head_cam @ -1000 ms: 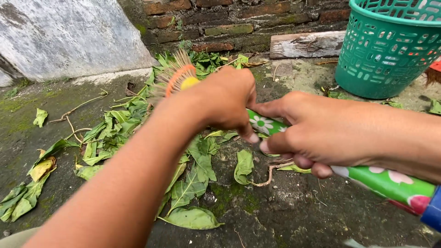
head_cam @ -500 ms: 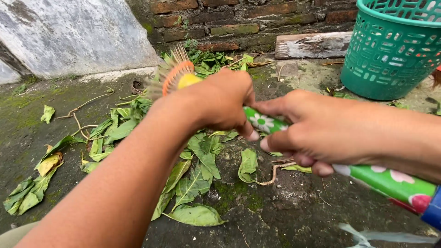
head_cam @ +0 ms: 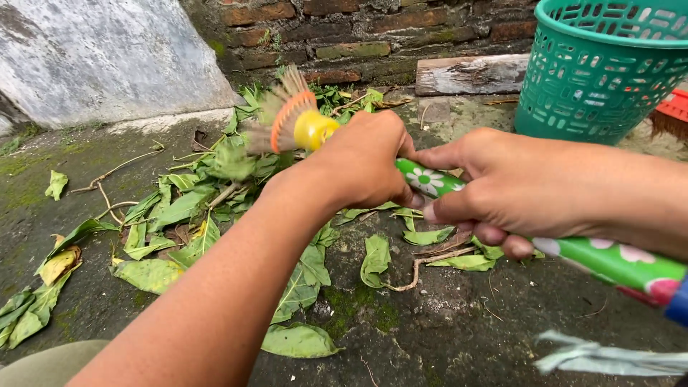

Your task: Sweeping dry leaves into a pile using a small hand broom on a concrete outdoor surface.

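Nearest the camera, a single green leaf lay flat on the damp, mossy concrete ground, and a blurred pale strip crossed the ground's near right corner. Just beyond, both hands were wrapped around the green flower-patterned broom handle, which ran from the lower right up toward the middle. The right hand was closed on the handle lower down, fingers curled under it; the left hand, farther along, was clamped just behind the yellow collar, where the orange-banded broom head fanned out its bristles. The head appeared lifted slightly over the leaf pile, though contact could not be judged through the blur. As for the sweeping, it looked only partly done: many leaves and thin twigs had been gathered into a loose heap near the ground's far edge, by the grey plastered wall and brick wall, yet stragglers lay scattered toward the left edge and under the hands. A teal plastic basket stood at the far right beside a weathered wooden plank; no leaves could be seen in it from this angle.
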